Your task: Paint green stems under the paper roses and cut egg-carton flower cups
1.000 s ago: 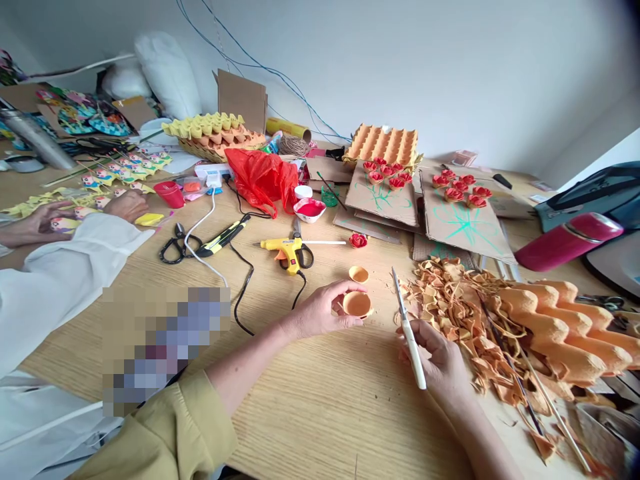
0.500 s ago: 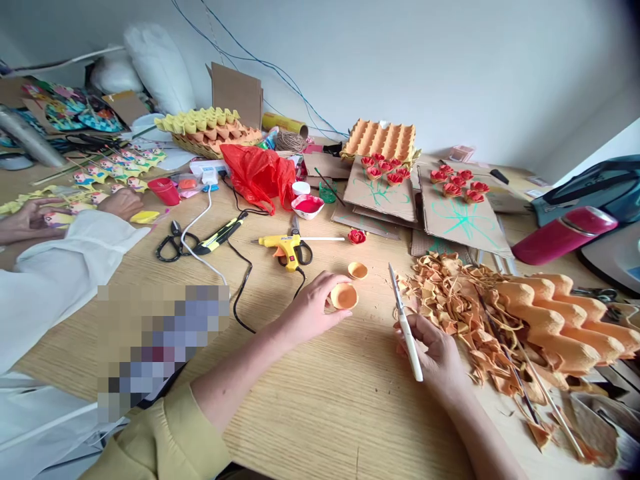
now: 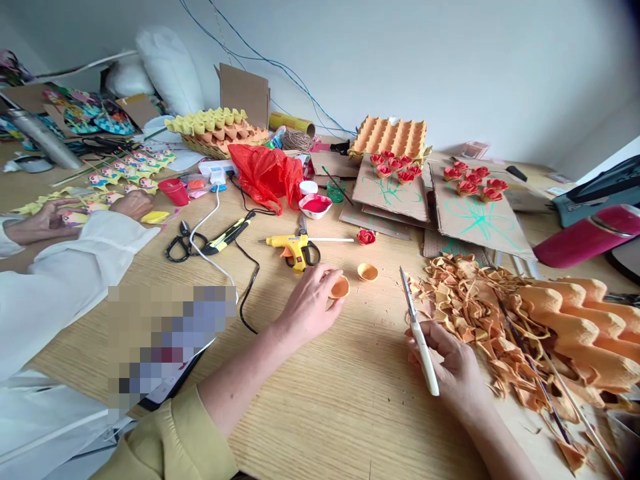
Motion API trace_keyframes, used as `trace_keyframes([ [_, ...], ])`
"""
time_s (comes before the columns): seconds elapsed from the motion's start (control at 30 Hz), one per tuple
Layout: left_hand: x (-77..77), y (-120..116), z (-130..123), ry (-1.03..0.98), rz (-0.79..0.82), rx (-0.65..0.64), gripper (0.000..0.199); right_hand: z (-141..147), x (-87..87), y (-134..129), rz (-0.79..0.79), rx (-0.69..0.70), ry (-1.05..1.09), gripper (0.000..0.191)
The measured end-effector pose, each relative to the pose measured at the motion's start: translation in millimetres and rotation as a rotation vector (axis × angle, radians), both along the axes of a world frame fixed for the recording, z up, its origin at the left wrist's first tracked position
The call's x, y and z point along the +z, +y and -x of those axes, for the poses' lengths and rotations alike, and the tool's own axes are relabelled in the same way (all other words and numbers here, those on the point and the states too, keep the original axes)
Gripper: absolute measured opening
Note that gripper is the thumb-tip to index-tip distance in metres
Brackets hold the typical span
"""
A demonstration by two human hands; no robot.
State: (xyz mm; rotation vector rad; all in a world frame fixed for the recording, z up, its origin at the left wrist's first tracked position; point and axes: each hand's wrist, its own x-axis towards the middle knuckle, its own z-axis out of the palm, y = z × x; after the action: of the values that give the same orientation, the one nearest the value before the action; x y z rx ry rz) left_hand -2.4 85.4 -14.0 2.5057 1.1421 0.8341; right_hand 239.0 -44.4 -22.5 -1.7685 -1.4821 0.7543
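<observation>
My left hand [image 3: 314, 303] has its thumb and fingers around a small orange egg-carton cup [image 3: 339, 287], low over the table. A second cup [image 3: 367, 271] of the same kind sits just beyond it. In my right hand [image 3: 453, 363] is a knife with a white handle [image 3: 425, 359], its narrow blade pointing away from me. Part of an orange scrap shows beneath the fingers of that hand. A heap of torn orange carton scraps [image 3: 467, 313] lies to the right of the knife, beside an upturned orange egg carton [image 3: 575, 327].
A yellow glue gun [image 3: 295, 248] lies with black scissors and a red paper flower [image 3: 366, 237] ahead. Farther back are a bowl of red paint [image 3: 315, 205], a red plastic bag [image 3: 265, 175] and cardboard with red flowers [image 3: 480, 220]. At left, another person's hands [image 3: 53, 220] hold painted carton pieces.
The cup in my left hand has tipped, showing more of its side, and the hand has shifted slightly left. The knife stays in my right hand. The whole view has shifted a little.
</observation>
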Motion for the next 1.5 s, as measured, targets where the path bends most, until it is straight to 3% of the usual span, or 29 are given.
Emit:
trace_keyframes([
  [0.2, 15.6, -1.2, 4.1, -0.237, 0.056, 0.023, 0.036, 1.1, 3.7, -0.9, -0.077, -0.015, 0.095, 0.03],
  [0.33, 23.3, -3.3, 1.7, -0.574, 0.46, -0.061, 0.016, 2.7, 6.1, -2.6, -0.082, -0.032, 0.211, 0.032],
  [0.43, 20.8, -4.1, -1.3, -0.829, 0.781, -0.157, 0.023, 3.5, 4.9, -3.3, -0.03, -0.017, 0.295, 0.037],
  [0.63, 12.2, -10.2, -10.0, -1.25, 1.299, -0.131, 0.03, 5.6, 3.3, -2.4, 0.061, 0.04, 0.373, 0.045],
  [0.73, 12.4, -14.8, -13.9, -1.324, 1.497, -0.155, 0.031, 6.4, 3.0, -1.1, 0.077, 0.03, 0.406, 0.048],
  [0.87, 11.0, -17.3, -14.7, -1.309, 1.641, -0.223, 0.036, 3.0, 3.0, -1.8, 0.056, 0.036, 0.428, 0.047],
  [1.1, 2.0, -23.4, -17.7, -1.173, 1.69, -0.299, 0.035, 7.9, 21.3, -4.0, -0.051, 0.168, 0.44, 0.048],
  [1.23, -0.6, -37.4, -24.7, -1.096, 1.566, -0.378, 0.04, 22.2, 23.5, -1.6, -0.082, 0.071, 0.516, 0.041],
  [1.37, 1.0, -53.0, -30.3, -0.934, 1.426, -0.38, 0.039, 31.5, 16.5, -2.9, -0.111, -0.046, 0.603, 0.043],
  [1.5, 4.4, -58.6, -31.6, -0.798, 1.257, -0.361, 0.041, 32.3, 9.4, -5.1, -0.079, -0.071, 0.649, 0.043],
])
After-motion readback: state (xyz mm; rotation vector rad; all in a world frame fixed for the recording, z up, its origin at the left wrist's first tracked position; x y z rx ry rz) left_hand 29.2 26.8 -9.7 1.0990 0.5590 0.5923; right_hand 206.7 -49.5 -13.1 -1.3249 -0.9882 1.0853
